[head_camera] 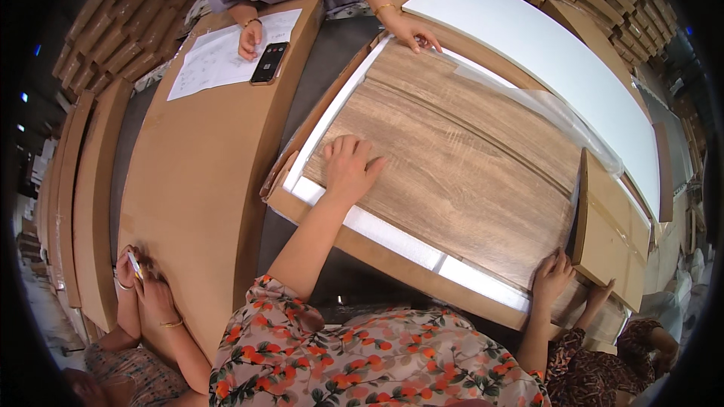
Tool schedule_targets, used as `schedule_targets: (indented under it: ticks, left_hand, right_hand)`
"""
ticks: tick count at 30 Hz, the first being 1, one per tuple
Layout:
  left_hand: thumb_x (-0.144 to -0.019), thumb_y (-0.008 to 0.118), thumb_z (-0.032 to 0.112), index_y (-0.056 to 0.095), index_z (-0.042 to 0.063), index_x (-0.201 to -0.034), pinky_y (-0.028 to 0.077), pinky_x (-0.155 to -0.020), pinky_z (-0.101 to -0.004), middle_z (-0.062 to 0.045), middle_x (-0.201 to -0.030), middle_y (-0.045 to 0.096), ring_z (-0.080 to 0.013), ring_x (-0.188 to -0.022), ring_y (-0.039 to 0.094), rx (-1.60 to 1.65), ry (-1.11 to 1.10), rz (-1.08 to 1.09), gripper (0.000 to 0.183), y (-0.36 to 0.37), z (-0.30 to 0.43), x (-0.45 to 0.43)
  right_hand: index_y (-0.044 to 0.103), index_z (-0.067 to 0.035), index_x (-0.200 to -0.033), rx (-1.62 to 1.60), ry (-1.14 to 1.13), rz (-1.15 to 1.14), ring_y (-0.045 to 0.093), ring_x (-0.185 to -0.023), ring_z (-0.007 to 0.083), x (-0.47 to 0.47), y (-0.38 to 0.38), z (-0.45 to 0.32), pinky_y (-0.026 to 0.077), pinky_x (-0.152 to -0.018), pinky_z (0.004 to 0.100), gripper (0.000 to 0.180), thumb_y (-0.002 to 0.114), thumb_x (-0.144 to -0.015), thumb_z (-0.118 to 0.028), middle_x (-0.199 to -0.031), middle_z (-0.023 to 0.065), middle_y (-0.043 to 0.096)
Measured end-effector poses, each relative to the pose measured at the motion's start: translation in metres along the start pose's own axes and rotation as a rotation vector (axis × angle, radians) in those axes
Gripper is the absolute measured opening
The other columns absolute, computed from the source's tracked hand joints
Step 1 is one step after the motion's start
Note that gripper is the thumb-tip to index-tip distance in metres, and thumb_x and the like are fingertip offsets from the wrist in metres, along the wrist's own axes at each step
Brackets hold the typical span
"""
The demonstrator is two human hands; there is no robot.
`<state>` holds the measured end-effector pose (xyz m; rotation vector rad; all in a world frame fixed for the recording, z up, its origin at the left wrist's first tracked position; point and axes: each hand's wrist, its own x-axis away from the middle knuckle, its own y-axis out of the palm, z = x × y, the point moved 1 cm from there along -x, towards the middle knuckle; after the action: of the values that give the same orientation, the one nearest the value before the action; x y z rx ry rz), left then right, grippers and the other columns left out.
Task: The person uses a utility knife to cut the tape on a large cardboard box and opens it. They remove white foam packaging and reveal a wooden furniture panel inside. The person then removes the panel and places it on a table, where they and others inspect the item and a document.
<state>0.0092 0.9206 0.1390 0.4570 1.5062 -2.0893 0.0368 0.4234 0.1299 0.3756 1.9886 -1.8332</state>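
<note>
My left hand (350, 167) lies palm down, fingers a little spread, on a brown wood-grain panel (452, 181) near its left end. The panel's near right corner is touched by my right hand (552, 278); whether those fingers grip the edge is hard to see. A second wood-grain panel (430, 82) sits beyond the first, with a narrow gap between them. Both lie inside an open cardboard carton (396, 257) lined with white foam (390, 234). Translucent plastic film (557, 110) runs along the far side.
Across the carton, a co-worker's hand (410, 31) touches its far corner. A closed carton (192, 181) at left bears a printed sheet (218, 62) and a phone (270, 63). A white board (537, 62) lies beyond; a flat cardboard box (613, 226) stands at right, beside another person's hand (600, 293).
</note>
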Motion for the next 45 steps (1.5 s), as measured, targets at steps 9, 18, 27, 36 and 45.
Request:
schedule_targets:
  ticks: [9, 18, 27, 36, 45]
  left_hand:
    - [-0.076, 0.076, 0.03, 0.064, 0.007, -0.095, 0.032, -0.087, -0.0398, -0.007, -0.096, 0.053, -0.0263, -0.099, 0.048, 0.018, -0.011, 0.018, 0.031, 0.002, 0.0, -0.001]
    - [-0.076, 0.076, 0.03, 0.063, 0.007, -0.093, 0.031, -0.087, -0.041, -0.007, -0.095, 0.052, -0.0261, -0.098, 0.047, 0.02, -0.014, 0.015, 0.031, 0.003, -0.001, -0.001]
    - [-0.077, 0.074, 0.031, 0.063, 0.007, -0.094, 0.031, -0.088, -0.0408, -0.008, -0.096, 0.05, -0.025, -0.098, 0.046, 0.019, -0.019, -0.014, 0.032, 0.003, -0.002, -0.001]
    - [-0.079, 0.074, 0.032, 0.062, 0.006, -0.095, 0.031, -0.088, -0.0413, -0.008, -0.095, 0.05, -0.0259, -0.099, 0.046, 0.022, -0.006, 0.0, 0.033, 0.003, -0.001, 0.0]
    - [-0.077, 0.074, 0.031, 0.063, 0.008, -0.096, 0.031, -0.089, -0.0407, -0.007, -0.098, 0.052, -0.0259, -0.101, 0.046, 0.015, -0.026, -0.01, 0.032, 0.003, -0.001, 0.0]
  right_hand:
    - [0.058, -0.005, -0.12, -0.012, 0.026, -0.011, 0.049, -0.098, 0.0399, 0.0, 0.002, 0.001, 0.041, -0.087, 0.0478, 0.03, 0.051, -0.094, -0.018, -0.114, 0.0197, 0.058]
    - [0.058, -0.004, -0.121, 0.0, 0.046, -0.039, 0.048, -0.103, 0.0404, 0.001, 0.003, 0.004, 0.041, -0.09, 0.0477, 0.032, 0.05, -0.093, -0.019, -0.117, 0.0194, 0.057]
    - [0.057, -0.005, -0.124, 0.017, 0.075, -0.078, 0.048, -0.104, 0.0389, 0.002, 0.005, 0.005, 0.041, -0.091, 0.0475, 0.034, 0.048, -0.095, -0.022, -0.119, 0.0195, 0.056]
    - [0.057, -0.004, -0.123, 0.006, 0.072, -0.084, 0.049, -0.103, 0.0396, 0.0, 0.001, 0.001, 0.041, -0.09, 0.0474, 0.034, 0.05, -0.094, -0.021, -0.118, 0.0199, 0.057]
    - [0.056, -0.006, -0.123, -0.009, 0.09, -0.087, 0.048, -0.104, 0.0408, 0.003, 0.0, 0.002, 0.041, -0.09, 0.0478, 0.035, 0.051, -0.093, -0.021, -0.119, 0.0199, 0.056]
